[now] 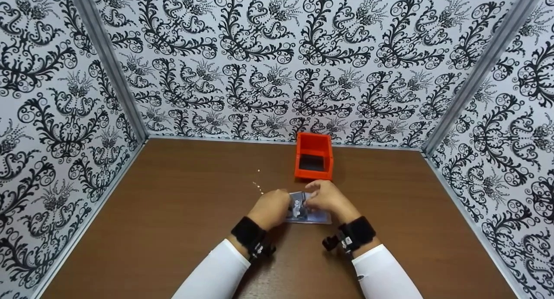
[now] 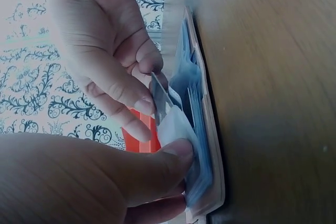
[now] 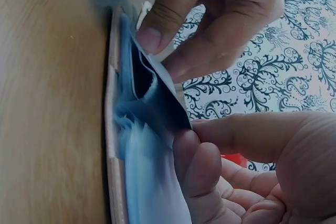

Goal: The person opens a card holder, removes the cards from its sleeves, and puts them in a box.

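A card holder [image 1: 318, 217] with pale bluish plastic sleeves [image 2: 202, 161] and a pinkish cover [image 2: 214, 182] lies spread open on the table. My left hand [image 1: 270, 207] pinches the edge of one sleeve between thumb and fingers. Opposite it, my right hand [image 1: 330, 199] pinches the corner of a thin flat card [image 2: 160, 95], which stands tilted up at the sleeve's mouth. How much of the card sits inside the sleeve is hidden. In the right wrist view, the sleeve gapes beneath my left thumb [image 3: 151, 39].
An orange bin [image 1: 314, 174] with a dark patch inside stands just beyond the card holder. Small pale specks [image 1: 259, 186] lie on the brown table [image 1: 194, 204] to the left. Patterned walls [image 1: 259, 95] enclose the back and sides.
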`<state>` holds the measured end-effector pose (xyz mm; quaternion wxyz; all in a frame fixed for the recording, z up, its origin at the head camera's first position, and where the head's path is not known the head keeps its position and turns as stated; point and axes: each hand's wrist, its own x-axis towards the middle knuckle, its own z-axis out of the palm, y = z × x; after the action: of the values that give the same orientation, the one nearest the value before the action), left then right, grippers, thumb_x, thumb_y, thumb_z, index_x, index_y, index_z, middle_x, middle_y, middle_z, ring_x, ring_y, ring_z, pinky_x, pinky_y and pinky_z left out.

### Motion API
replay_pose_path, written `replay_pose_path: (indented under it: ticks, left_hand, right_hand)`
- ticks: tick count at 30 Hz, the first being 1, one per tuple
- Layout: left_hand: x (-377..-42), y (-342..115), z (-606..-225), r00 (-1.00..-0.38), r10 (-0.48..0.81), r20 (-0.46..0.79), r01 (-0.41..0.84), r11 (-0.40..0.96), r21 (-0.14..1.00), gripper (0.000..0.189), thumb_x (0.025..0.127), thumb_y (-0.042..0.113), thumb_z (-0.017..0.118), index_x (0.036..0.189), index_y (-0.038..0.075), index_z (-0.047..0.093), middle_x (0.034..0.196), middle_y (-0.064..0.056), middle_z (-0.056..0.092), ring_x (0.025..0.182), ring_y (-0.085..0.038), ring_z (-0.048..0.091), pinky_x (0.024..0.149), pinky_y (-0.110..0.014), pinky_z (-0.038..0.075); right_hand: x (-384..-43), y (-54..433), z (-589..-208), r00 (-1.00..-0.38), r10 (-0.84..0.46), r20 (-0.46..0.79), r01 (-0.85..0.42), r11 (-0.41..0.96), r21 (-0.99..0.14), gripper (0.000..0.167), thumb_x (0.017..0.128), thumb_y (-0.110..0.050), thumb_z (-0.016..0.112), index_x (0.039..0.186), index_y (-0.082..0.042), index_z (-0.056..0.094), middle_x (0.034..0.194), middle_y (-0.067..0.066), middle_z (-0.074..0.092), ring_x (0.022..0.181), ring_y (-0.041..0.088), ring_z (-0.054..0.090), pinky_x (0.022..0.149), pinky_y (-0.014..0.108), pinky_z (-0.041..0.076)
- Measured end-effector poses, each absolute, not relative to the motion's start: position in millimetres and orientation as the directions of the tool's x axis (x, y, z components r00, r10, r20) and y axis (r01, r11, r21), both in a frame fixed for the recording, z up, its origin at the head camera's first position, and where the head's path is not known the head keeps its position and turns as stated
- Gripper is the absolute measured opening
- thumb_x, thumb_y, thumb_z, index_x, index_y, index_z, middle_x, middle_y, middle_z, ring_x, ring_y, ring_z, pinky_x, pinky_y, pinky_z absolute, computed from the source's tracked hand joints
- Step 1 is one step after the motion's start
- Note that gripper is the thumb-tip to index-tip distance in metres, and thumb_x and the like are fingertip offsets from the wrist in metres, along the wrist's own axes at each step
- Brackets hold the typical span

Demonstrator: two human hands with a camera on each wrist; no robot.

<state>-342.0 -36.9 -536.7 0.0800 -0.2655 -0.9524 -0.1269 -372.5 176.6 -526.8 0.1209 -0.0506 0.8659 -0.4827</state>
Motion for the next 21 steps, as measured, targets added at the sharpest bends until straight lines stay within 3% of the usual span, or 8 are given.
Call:
replay_pose_path:
  ticks: [4, 11, 21]
  left_hand:
    - [-341, -37, -536, -0.84, 0.489, 0.235, 0.533, 0.823, 0.195, 0.014, 0.09, 0.016, 0.09, 0.082, 0.013, 0.079, 0.093, -0.005, 0.078, 0.078, -0.027, 0.076, 0.072, -0.045, 0.065]
    - [-342, -37, -537, -0.831, 0.499, 0.246, 0.546, 0.816, 0.19, 0.016, 0.089, 0.016, 0.091, 0.08, 0.014, 0.078, 0.094, -0.004, 0.077, 0.08, -0.026, 0.077, 0.073, -0.044, 0.065]
    - [-350, -35, -554, -0.819, 0.492, 0.296, 0.547, 0.825, 0.142, 0.006, 0.09, 0.004, 0.083, 0.091, 0.007, 0.077, 0.093, -0.006, 0.078, 0.081, -0.027, 0.08, 0.074, -0.043, 0.067]
  right_hand:
    - [-372, 177, -527, -0.968, -0.181, -0.171, 0.066, 0.478, -0.876, 0.053, 0.081, 0.003, 0.079, 0.133, 0.012, 0.073, 0.089, 0.011, 0.08, 0.065, 0.011, 0.069, 0.062, 0.022, 0.058]
    - [-374, 177, -530, -0.963, -0.155, -0.22, 0.152, 0.363, -0.919, 0.028, 0.094, -0.001, 0.077, 0.117, 0.012, 0.081, 0.084, 0.01, 0.077, 0.059, 0.008, 0.069, 0.057, 0.02, 0.06]
    - [-376, 177, -537, -0.937, -0.228, -0.264, 0.171, 0.361, -0.917, 0.019, 0.1, -0.008, 0.077, 0.11, 0.007, 0.082, 0.084, 0.004, 0.071, 0.059, 0.006, 0.067, 0.057, 0.02, 0.06]
